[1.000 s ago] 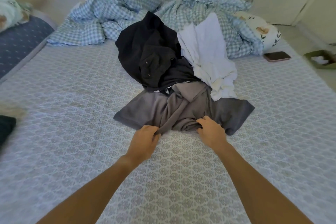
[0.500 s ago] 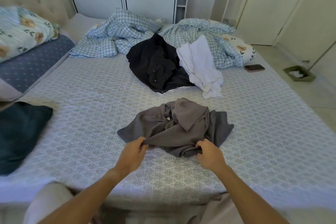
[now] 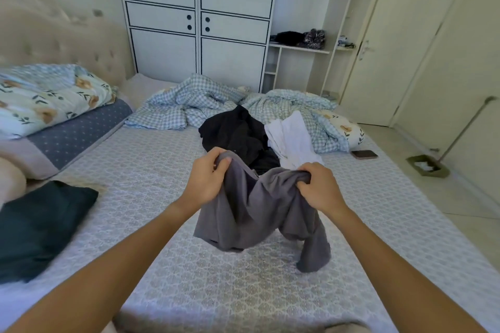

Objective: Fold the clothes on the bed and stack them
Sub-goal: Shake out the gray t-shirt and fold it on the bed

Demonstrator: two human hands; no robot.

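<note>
Both hands up over the bed (image 3: 167,184): left hand (image 3: 208,180) and right hand (image 3: 319,189) each have fingers curled into the top edge of the grey garment (image 3: 259,213), bunched between them, lower hem hanging just above the sheet. Black garment (image 3: 238,132) and white garment (image 3: 293,138) lie behind it, touching each other. Dark folded garment (image 3: 40,227) sits at the left edge. Phone (image 3: 364,154) near the right edge. Open sheet in front of and left of the grey piece.
</note>
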